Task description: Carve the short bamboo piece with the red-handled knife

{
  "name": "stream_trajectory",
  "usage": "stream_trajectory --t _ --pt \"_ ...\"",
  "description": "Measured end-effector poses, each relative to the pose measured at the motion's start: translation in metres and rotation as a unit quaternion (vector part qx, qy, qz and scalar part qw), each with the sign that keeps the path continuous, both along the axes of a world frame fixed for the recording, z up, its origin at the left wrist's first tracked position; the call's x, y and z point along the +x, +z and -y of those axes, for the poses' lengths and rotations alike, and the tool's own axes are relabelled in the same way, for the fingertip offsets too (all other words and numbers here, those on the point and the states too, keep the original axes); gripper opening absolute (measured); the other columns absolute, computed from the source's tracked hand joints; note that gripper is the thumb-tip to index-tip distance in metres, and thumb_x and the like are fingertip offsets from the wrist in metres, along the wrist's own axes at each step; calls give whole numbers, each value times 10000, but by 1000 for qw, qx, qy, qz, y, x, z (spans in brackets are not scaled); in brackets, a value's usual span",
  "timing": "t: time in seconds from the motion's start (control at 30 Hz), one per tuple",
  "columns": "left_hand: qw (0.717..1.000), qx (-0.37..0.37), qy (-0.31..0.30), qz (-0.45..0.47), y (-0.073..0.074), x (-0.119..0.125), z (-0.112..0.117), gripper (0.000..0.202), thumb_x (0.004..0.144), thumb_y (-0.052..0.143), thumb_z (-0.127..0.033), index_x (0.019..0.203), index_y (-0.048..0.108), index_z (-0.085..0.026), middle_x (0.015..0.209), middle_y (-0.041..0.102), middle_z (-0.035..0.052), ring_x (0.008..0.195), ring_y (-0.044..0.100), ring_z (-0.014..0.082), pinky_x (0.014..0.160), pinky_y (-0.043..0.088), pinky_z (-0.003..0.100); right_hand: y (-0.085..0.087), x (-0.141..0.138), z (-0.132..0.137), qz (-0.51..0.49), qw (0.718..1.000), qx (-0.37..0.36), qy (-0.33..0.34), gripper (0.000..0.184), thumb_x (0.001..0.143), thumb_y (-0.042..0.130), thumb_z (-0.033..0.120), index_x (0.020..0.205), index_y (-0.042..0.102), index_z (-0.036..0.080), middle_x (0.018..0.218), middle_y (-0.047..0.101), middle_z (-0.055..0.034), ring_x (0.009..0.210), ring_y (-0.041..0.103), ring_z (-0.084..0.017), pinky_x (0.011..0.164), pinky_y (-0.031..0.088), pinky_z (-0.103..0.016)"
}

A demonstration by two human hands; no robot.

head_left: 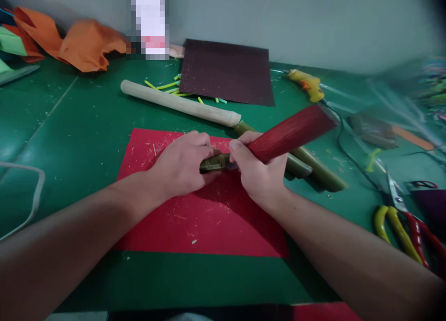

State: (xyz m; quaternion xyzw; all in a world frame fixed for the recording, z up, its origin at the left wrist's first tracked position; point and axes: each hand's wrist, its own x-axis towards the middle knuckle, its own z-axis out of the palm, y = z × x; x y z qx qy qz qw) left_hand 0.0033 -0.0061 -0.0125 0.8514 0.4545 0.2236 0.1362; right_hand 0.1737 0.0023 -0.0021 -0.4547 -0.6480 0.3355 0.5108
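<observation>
My left hand (186, 165) is closed around a short dark green bamboo piece (216, 162), pressing it down over a red sheet (167, 232). My right hand (259, 172) grips a tool with a thick red handle (292, 133), tilted up to the right. A small part of its metal blade shows beside the bamboo; my fingers hide the rest. Fine pale shavings are scattered over the red sheet around both hands. Just right of my right hand lie green bamboo lengths (322, 170), partly covered by it.
A peeled pale bamboo stick (181, 103) lies behind my hands, near a dark brown sheet (226, 72) over yellow-green strips. At right are a yellow glue gun (307, 85) with its cord and scissors (406, 219) with yellow and red handles. Orange crumpled material (87, 44) sits back left.
</observation>
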Motion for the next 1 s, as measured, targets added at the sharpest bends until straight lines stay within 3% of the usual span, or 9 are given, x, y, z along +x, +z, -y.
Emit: stream_trajectory --t 0.17,0.37,0.53,0.63,0.77,1.0 --pt "1000 -14 1 10 1 0 -1 226 853 672 -354 849 712 -132 882 617 66 820 546 218 706 435 373 -4 1 2 11 1000 18 17 252 797 628 225 574 512 230 534 477 52 502 443 -101 512 415 -272" --pt "1000 -8 6 -10 2 1 0 236 864 640 -340 905 745 -133 894 615 76 834 540 235 712 438 385 -5 0 -2 -19 999 23 -17 215 823 652 267 629 563 240 583 533 37 542 505 -118 535 441 -284" --pt "1000 -12 7 -12 1 1 1 262 868 643 -353 974 753 -140 919 621 74 855 550 234 733 448 381 -3 -2 -6 -59 998 18 -11 262 826 632 229 585 529 241 536 485 46 487 452 -108 511 428 -289" --pt "1000 -7 5 -16 0 0 0 268 870 653 -373 954 747 -136 920 617 76 852 549 230 733 447 379 -2 -1 -3 -33 999 15 -3 281 802 628 186 546 525 233 503 454 51 467 416 -98 492 414 -277" --pt "1000 -11 11 -15 1 1 0 254 856 673 -374 906 739 -134 912 620 75 847 551 230 725 450 378 -2 -1 0 4 1000 26 -8 265 794 647 214 554 536 228 540 508 38 529 482 -113 522 431 -276" --pt "1000 -6 8 -29 4 2 1 251 870 638 -360 948 752 -151 906 621 73 841 544 234 716 445 383 -2 -1 -5 -55 998 27 -12 240 837 652 272 616 563 243 549 502 41 502 463 -114 517 427 -293"
